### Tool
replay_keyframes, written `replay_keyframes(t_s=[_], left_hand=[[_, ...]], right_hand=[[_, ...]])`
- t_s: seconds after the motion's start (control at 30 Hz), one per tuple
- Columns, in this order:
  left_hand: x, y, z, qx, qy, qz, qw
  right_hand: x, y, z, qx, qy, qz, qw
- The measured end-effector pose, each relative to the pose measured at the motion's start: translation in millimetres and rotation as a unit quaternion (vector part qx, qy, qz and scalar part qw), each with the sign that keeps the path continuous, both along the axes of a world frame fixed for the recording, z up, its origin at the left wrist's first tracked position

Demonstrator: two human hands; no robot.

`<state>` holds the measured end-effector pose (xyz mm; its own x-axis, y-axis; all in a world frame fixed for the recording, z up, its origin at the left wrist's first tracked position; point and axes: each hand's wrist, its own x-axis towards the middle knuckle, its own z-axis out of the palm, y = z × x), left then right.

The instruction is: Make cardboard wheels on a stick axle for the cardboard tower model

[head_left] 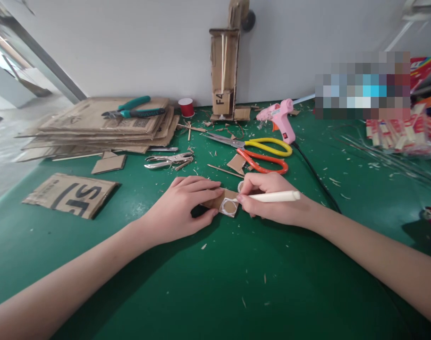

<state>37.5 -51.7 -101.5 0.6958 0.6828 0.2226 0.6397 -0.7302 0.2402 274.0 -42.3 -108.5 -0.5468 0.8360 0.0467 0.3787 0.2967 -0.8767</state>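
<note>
A small piece of cardboard (215, 202) lies on the green table, with a white circle outlined near its right end. My left hand (181, 205) steadies its left side, thumb at the near edge and fingers over the top. In my right hand (268, 198) is a white marker (277, 196), gripped in a pinch and nearly level. Its tip meets the cardboard beside the circle. Partly hidden behind my right fingers sits a small round pale object (240, 187), whose kind I cannot make out.
Beyond my hands lie scissors (261, 148), a metal hole punch (169, 160) and a pink glue gun (281, 118) with a black cable. Pliers (133, 109) rest on stacked cardboard (95, 125) at left. A cardboard structure (224, 71) stands against the wall. Scraps litter the table.
</note>
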Motion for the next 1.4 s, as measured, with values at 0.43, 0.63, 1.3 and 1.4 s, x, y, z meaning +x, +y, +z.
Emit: replay_keyframes(t_s=[0.43, 0.63, 1.3, 1.4], left_hand=[[-0.5, 0.5, -1.1, -0.003, -0.002, -0.003, 1.000], [-0.2, 1.3, -1.6, -0.003, 0.001, -0.003, 1.000], [-0.5, -6.4, 2.1, 0.008, 0.002, 0.012, 1.000], [-1.1, -8.0, 3.4, 0.018, 0.008, 0.014, 1.000]], right_hand=[[1.6, 0.6, -0.1, -0.015, -0.004, -0.004, 1.000], [1.7, -0.2, 0.6, -0.018, -0.025, 0.001, 1.000], [2.6, -4.2, 0.4, 0.048, -0.025, -0.057, 0.997], [1.6, -4.2, 1.3, 0.057, -0.031, -0.063, 0.996]])
